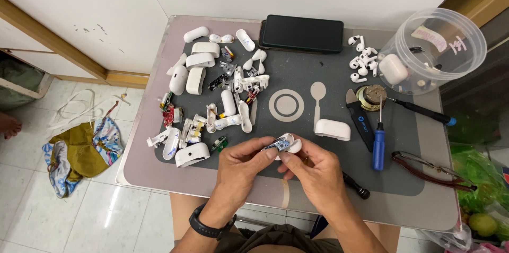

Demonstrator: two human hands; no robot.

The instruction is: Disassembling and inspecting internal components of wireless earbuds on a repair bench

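Head view: I see my left hand (239, 162) and right hand (313, 171) pinching a small opened white earbud case (283, 144) over the grey mat (297, 171); beyond it on the mat sits a clear tub (456, 67) bearing a pink label.

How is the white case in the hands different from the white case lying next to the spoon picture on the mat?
The case in the hands is opened up, with a small blue circuit board showing; the case on the mat looks closed and whole. The first is pinched between the left hand and right hand; the second lies untouched. Both are white, rounded plastic.
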